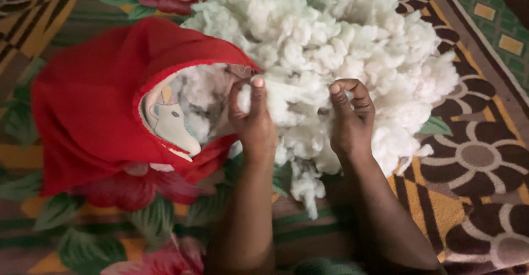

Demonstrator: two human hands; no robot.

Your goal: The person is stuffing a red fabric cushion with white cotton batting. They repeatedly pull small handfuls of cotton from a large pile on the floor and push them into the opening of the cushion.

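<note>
Pulling one cotton pile (341,38), two hands: left hand (252,122), right hand (350,122); one red cover (88,104), seemingly half-stuffed.

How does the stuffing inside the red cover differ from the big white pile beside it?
The stuffing in the red cover is a small amount, walled in and partly hidden by cloth; the loose pile is far larger and lies open on the patterned mat. The pile looks bright white, the inner stuffing shadowed. Left hand and right hand each pinch a tuft between the two. Both are the same fluffy white fibre.
</note>
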